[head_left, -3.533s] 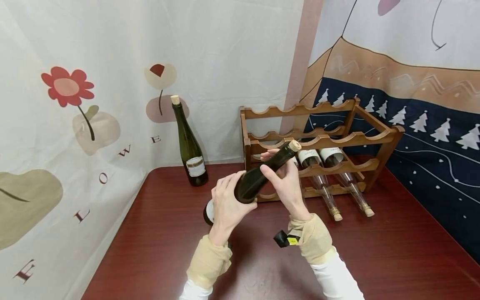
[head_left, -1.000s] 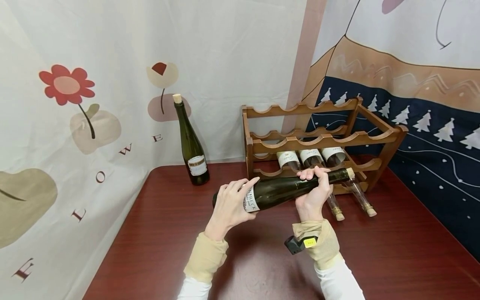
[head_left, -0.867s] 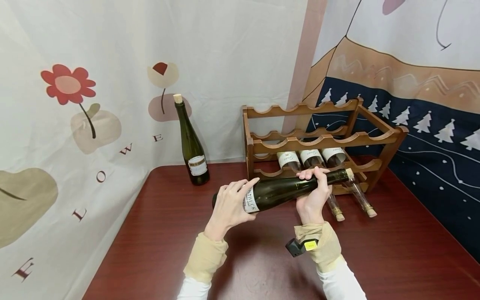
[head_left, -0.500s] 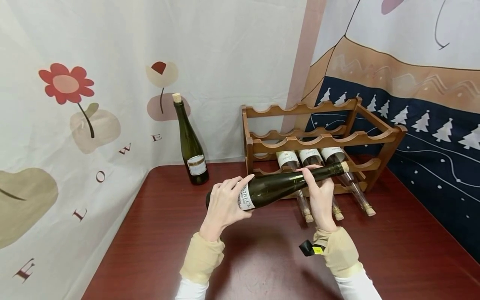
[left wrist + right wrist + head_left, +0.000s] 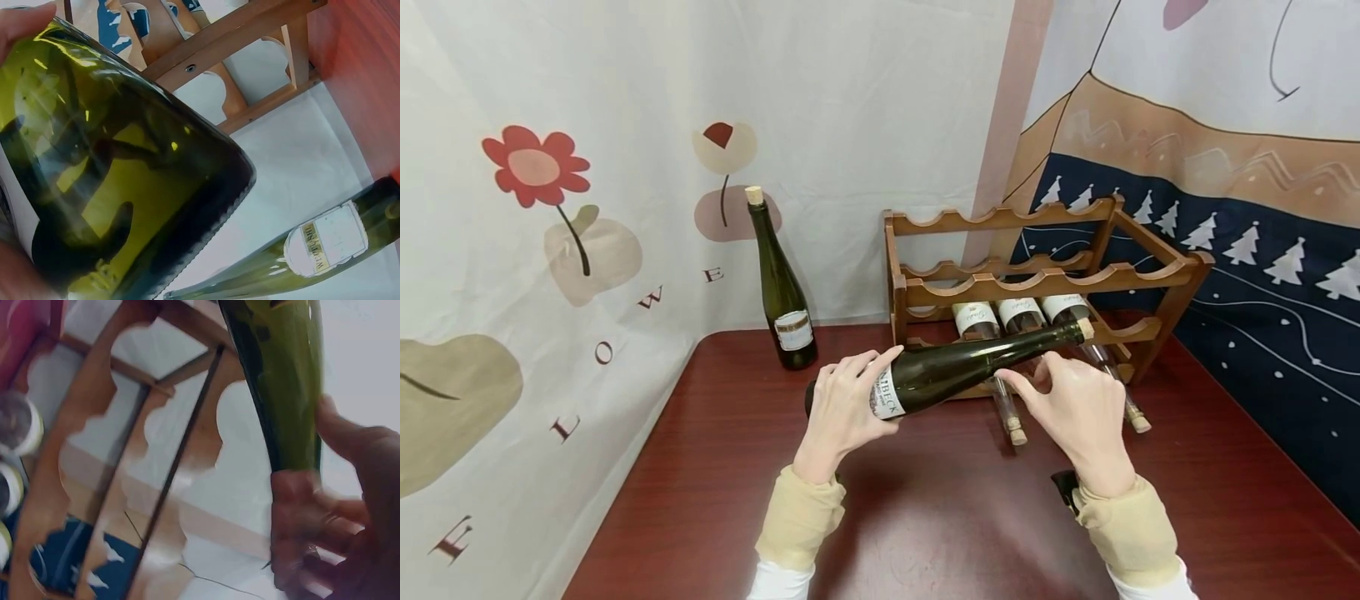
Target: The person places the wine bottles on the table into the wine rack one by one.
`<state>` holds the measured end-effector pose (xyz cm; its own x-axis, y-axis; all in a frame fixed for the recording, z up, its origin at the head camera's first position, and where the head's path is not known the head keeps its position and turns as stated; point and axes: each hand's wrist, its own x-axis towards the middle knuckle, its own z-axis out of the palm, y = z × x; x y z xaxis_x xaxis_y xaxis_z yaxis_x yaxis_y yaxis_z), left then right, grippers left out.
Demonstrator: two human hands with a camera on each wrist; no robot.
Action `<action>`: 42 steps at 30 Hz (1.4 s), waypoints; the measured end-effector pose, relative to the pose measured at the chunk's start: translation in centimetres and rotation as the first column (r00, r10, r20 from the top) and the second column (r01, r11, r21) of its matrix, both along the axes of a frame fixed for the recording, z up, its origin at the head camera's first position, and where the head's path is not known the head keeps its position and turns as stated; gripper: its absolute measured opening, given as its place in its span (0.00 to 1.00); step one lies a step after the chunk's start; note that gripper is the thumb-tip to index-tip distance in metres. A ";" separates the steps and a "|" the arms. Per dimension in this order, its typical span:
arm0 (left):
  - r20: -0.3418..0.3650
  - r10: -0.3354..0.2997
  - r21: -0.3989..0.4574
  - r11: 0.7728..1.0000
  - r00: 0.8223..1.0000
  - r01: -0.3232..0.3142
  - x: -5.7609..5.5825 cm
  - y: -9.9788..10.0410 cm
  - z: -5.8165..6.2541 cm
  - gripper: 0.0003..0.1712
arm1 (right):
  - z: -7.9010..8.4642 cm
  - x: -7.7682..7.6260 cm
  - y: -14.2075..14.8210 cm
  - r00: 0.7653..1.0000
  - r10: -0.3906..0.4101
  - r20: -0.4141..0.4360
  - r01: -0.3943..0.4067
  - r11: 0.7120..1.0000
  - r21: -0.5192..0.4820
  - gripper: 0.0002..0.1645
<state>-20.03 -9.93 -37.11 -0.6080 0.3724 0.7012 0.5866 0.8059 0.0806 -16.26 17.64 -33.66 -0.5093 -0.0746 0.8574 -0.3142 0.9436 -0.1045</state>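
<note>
My left hand (image 5: 844, 408) grips a dark green corked wine bottle (image 5: 943, 371) around its labelled lower body. The bottle lies nearly level above the table, its neck pointing right and slightly up. Under the neck, my right hand (image 5: 1078, 408) has its thumb against the glass and its fingers curled. In the right wrist view, those blurred fingers (image 5: 294, 525) cover part of the neck. The bottle's base fills much of the left wrist view, with fingers seen through the glass. Behind it stands a wooden wine rack (image 5: 1045, 287), holding clear bottles (image 5: 1006, 408) on its lower level.
A second green corked wine bottle (image 5: 786, 308) stands upright at the table's back left, by the printed curtain (image 5: 850, 150). The clear bottles' necks stick out from the rack over the dark red table (image 5: 940, 517).
The bottle has swung from a steep diagonal to nearly level, neck to the right. My right hand has since shifted right and turned, back of the hand up. My left hand keeps its grip.
</note>
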 end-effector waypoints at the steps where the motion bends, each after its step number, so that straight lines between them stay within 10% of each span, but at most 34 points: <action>1: -0.007 0.004 -0.007 1.000 1.000 -0.004 0.0 0.0 0.0 0.57 | 0.2 0.0 0.1 0.997 0.047 -0.056 -0.045 0.998 0.039 0.39; 6: -0.043 0.025 -0.071 0.997 0.999 -0.028 0.0 0.2 0.0 0.56 | 1.1 -0.4 0.6 0.970 0.231 -0.077 -0.202 0.940 0.274 0.32; 18: -0.165 0.050 -0.162 0.984 0.985 -0.077 0.1 1.0 -0.3 0.57 | 0.2 -2.2 1.2 0.954 0.166 0.250 -0.267 0.851 0.452 0.46; 42: -0.255 0.021 -0.254 0.963 0.967 -0.088 0.3 1.8 -0.3 0.59 | -1.1 -2.9 1.9 0.889 0.079 0.450 -0.283 0.868 0.408 0.23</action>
